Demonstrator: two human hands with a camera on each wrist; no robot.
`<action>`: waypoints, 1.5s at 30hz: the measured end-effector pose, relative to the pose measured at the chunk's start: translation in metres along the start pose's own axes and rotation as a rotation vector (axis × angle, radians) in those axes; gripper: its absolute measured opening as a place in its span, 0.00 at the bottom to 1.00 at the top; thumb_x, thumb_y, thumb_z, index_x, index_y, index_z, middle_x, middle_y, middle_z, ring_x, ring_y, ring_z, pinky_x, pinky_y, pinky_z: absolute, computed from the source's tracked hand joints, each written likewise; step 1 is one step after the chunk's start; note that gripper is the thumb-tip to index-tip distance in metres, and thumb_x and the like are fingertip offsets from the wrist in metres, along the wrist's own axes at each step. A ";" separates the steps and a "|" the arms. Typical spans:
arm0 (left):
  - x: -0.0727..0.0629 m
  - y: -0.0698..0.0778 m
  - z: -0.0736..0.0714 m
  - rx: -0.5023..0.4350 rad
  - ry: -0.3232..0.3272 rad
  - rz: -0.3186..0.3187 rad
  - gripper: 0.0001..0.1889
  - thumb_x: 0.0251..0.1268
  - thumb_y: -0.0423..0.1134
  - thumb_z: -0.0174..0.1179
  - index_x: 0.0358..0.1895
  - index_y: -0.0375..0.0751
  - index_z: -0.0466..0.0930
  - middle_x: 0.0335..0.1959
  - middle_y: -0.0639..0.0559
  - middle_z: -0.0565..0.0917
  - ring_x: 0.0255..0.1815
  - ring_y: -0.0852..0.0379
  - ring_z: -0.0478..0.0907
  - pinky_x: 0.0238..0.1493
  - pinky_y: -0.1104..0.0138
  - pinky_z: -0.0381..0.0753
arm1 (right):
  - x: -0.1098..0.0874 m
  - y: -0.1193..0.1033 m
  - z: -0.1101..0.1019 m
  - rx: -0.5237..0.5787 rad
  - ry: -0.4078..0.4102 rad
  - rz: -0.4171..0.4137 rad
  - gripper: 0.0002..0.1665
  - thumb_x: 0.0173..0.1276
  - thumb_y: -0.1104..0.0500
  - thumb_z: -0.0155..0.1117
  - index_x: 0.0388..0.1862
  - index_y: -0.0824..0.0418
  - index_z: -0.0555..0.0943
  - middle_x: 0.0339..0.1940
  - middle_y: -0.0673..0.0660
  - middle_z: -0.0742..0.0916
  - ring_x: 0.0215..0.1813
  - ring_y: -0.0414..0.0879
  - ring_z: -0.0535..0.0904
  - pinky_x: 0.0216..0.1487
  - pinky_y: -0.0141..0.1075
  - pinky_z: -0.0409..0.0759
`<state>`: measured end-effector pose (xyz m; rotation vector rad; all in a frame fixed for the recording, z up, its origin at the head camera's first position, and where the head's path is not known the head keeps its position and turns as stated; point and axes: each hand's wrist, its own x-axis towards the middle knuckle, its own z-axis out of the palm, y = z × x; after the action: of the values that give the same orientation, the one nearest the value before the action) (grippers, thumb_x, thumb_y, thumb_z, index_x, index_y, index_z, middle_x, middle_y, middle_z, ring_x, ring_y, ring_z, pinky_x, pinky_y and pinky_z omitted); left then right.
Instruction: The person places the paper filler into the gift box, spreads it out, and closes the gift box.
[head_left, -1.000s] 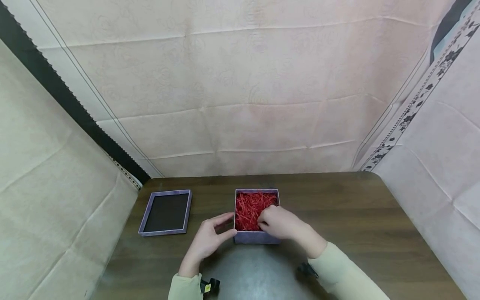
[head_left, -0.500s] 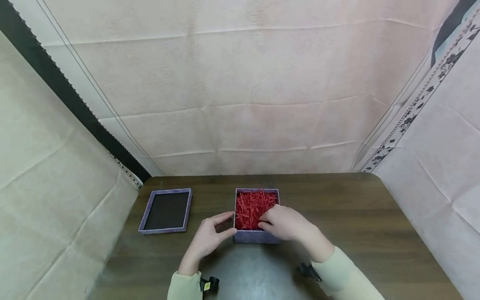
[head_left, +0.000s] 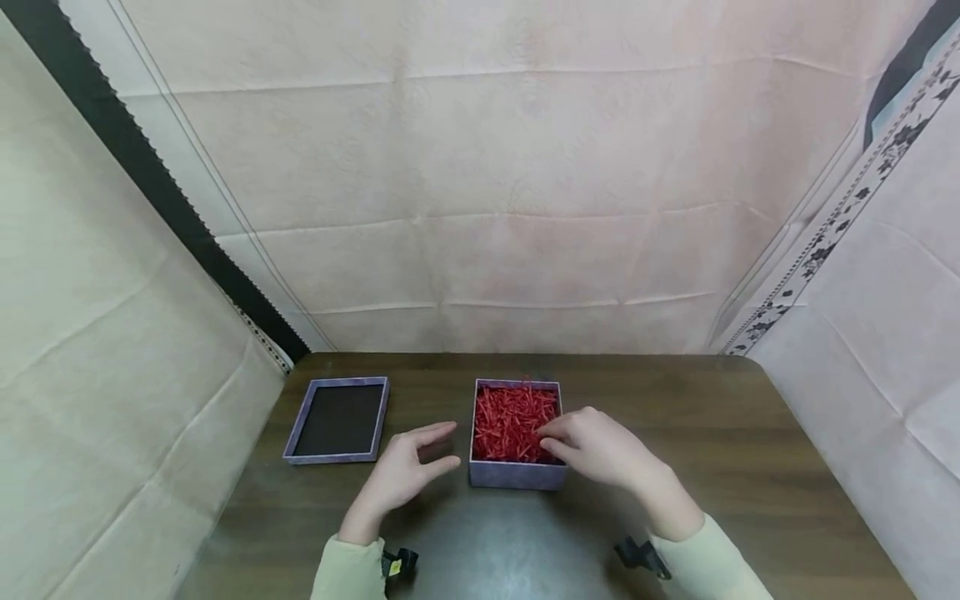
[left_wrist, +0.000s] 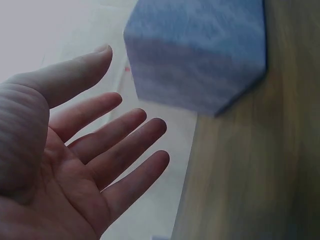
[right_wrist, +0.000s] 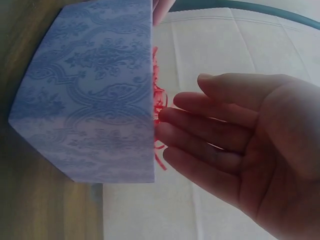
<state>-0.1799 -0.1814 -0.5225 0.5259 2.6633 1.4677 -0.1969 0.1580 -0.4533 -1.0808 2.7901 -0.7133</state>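
Observation:
A purple-blue patterned box [head_left: 517, 476] stands on the table, filled with red shredded paper [head_left: 510, 423]. Just left of the box is my left hand [head_left: 405, 467], apart from it, with thumb and fingers spread. The left wrist view shows that palm bare beside the box's corner [left_wrist: 195, 75]. My right hand [head_left: 600, 446] hovers at the box's right front corner, fingertips over the shreds. In the right wrist view its fingers [right_wrist: 210, 125] are extended near the red strands [right_wrist: 159, 97] at the rim; nothing is held.
A matching box lid [head_left: 337, 457] with a dark inside lies on the wooden table [head_left: 712, 467] left of the box. A pale cloth [head_left: 525, 250] hangs along the table's back edge, with more cloth at both sides.
My left hand has let go of the box's left side and drawn away to the left. My right hand has lifted from the shredded paper and moved right, its fingers straighter.

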 end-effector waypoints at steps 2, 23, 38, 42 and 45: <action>-0.004 -0.005 -0.007 0.020 0.002 -0.007 0.29 0.70 0.49 0.74 0.71 0.43 0.82 0.70 0.49 0.82 0.70 0.46 0.80 0.70 0.48 0.78 | -0.002 0.001 0.001 0.007 0.001 0.009 0.13 0.80 0.59 0.67 0.55 0.61 0.92 0.49 0.52 0.93 0.48 0.39 0.89 0.50 0.43 0.88; -0.057 -0.084 -0.106 0.428 0.311 0.084 0.18 0.59 0.31 0.80 0.53 0.39 0.92 0.56 0.48 0.90 0.59 0.42 0.87 0.61 0.68 0.79 | -0.014 0.001 0.010 0.047 0.145 0.000 0.12 0.77 0.61 0.71 0.55 0.59 0.92 0.50 0.50 0.93 0.51 0.43 0.90 0.53 0.44 0.89; -0.055 -0.101 -0.117 0.531 0.166 -0.012 0.09 0.62 0.28 0.76 0.43 0.43 0.93 0.43 0.53 0.90 0.50 0.45 0.88 0.55 0.45 0.85 | -0.012 -0.002 0.012 0.054 0.131 -0.015 0.12 0.77 0.61 0.70 0.55 0.58 0.92 0.51 0.50 0.93 0.52 0.43 0.89 0.52 0.44 0.89; -0.055 -0.102 -0.117 0.554 0.150 -0.009 0.09 0.62 0.27 0.76 0.43 0.44 0.93 0.43 0.52 0.90 0.49 0.44 0.88 0.54 0.44 0.85 | -0.013 -0.003 0.011 0.058 0.127 -0.012 0.12 0.77 0.61 0.70 0.55 0.57 0.92 0.51 0.49 0.93 0.52 0.43 0.89 0.53 0.44 0.89; -0.054 -0.104 -0.116 0.557 0.146 -0.008 0.09 0.61 0.27 0.76 0.41 0.45 0.93 0.42 0.54 0.90 0.48 0.45 0.89 0.52 0.45 0.86 | -0.014 -0.004 0.010 0.061 0.129 -0.013 0.12 0.77 0.61 0.70 0.55 0.57 0.92 0.51 0.49 0.93 0.52 0.42 0.89 0.52 0.44 0.89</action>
<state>-0.1807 -0.3437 -0.5514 0.4411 3.1822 0.7658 -0.1813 0.1603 -0.4622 -1.0808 2.8477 -0.8945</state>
